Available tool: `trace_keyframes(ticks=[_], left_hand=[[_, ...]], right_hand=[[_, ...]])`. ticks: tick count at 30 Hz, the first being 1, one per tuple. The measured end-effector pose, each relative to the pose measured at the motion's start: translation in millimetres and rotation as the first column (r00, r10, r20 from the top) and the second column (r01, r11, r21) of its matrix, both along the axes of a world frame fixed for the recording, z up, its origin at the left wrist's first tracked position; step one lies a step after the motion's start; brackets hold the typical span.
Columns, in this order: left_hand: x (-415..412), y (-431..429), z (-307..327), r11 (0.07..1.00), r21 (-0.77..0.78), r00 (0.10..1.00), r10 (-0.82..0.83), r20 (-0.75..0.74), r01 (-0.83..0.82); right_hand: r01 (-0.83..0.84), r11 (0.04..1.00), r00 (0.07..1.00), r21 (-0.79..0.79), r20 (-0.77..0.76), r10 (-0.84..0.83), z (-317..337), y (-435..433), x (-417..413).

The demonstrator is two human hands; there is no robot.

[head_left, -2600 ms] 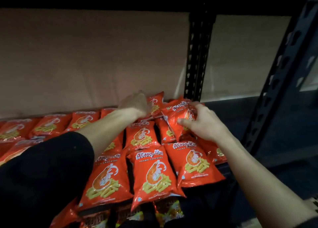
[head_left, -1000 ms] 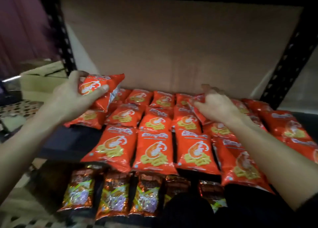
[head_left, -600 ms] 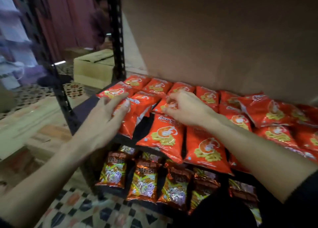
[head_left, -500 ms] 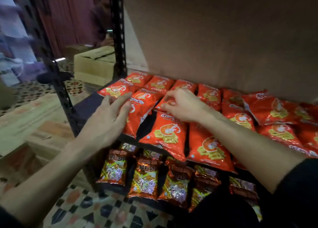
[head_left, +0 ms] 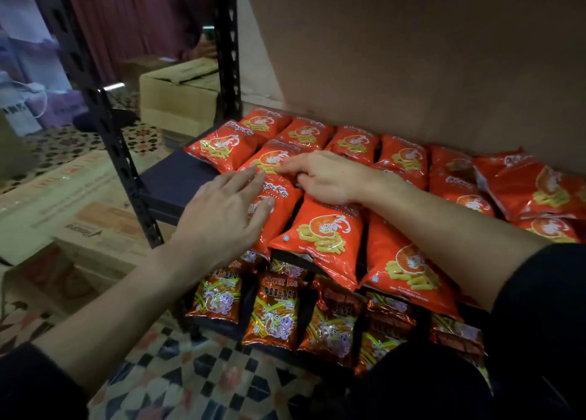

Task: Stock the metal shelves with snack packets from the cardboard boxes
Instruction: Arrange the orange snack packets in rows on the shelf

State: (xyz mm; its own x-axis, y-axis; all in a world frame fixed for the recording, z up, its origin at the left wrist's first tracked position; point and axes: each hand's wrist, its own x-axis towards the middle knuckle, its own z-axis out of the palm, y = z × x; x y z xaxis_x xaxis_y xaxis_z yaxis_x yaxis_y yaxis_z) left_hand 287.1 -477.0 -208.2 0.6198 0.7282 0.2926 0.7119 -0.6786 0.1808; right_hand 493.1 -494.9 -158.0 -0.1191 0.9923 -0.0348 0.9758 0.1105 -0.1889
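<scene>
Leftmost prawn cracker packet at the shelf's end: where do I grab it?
Pinch the leftmost prawn cracker packet by its near-left edge, coming from the left over the bare shelf: it lies flat, that edge free, neighbouring packets crowding its right.

Small shop or stockroom by the look of it: black slotted metal shelving [head_left: 226,55] packed with identical red prawn-cracker packets [head_left: 320,229], brown cardboard boxes [head_left: 177,99] alongside.

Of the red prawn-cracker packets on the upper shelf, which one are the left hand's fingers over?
The leftmost front-row red packet, next to the bare dark shelf board. The left hand covers its left edge; the right hand lies further back.
</scene>
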Motion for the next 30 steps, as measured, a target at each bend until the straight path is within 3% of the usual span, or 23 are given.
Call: trace_keyframes(ticks=[7,15,20,24,30], left_hand=[[6,7,0,0.999,-0.035,1.000,-0.009,0.002,0.009],[14,9,6,1.000,-0.018,0.995,-0.004,-0.096,0.002],[22,6,8,0.999,-0.016,0.986,0.037,-0.162,-0.040],[25,1,14,0.993,-0.107,0.994,0.030,-0.104,-0.041],[24,5,15,0.996,-0.073,0.956,0.029,-0.290,-0.053]], right_hand=[[0.030,0.999,1.000,0.023,-0.009,-0.030,3,-6,8],[0.088,0.978,0.994,0.191,0.049,-0.099,21,-60,19],[0.114,0.989,0.990,0.097,0.067,-0.120,21,-90,18],[0.090,0.994,0.995,0.069,0.029,-0.092,8,-99,19],[0.073,0.991,0.997,0.110,0.004,-0.074,1,-101,23]])
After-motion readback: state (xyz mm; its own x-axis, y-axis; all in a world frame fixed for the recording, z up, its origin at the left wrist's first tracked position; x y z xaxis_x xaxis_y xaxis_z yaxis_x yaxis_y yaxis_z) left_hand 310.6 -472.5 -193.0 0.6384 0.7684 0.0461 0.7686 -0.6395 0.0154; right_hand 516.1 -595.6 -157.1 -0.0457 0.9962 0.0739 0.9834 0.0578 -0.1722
